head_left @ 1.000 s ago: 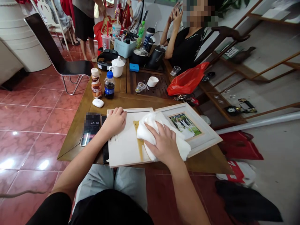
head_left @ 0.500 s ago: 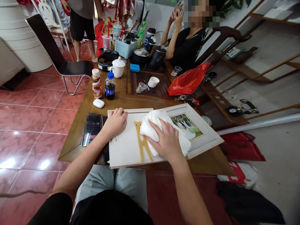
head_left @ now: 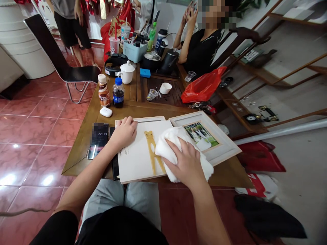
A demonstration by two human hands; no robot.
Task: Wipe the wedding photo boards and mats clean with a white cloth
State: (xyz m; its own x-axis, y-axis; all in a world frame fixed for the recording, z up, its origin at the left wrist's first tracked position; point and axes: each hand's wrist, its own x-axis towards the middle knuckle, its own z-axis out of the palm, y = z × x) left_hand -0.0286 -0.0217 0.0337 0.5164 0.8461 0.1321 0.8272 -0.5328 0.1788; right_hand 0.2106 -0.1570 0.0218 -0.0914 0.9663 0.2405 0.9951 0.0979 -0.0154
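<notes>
My right hand (head_left: pixel 187 161) presses a bunched white cloth (head_left: pixel 168 144), fingers curled into it. Under the cloth's left side lies a white panel (head_left: pixel 135 160) printed with a long yellow cat-like figure (head_left: pixel 150 146); the cloth hides part of the figure. My left hand (head_left: pixel 126 132) rests on the panel's upper left, fingers laid on its surface with nothing in them. Right of the panel is a pale picture frame (head_left: pixel 226 147) holding a photo (head_left: pixel 200 135), partly covered by the cloth. Another frame edge shows behind the panel's top.
On the wooden table (head_left: pixel 84 143) are a phone (head_left: pixel 98 139), a white earbud case (head_left: pixel 106 112), a coffee bottle (head_left: pixel 103 92), a dark drink bottle (head_left: pixel 118 93) and a lidded white mug (head_left: pixel 127 72). A red bag (head_left: pixel 204 86) lies behind the frame. A person (head_left: pixel 201 47) sits across.
My right hand and the cloth have moved slightly right and toward me, uncovering more of the panel and photo. My left hand stays on the panel. A standing person in the background has shifted left.
</notes>
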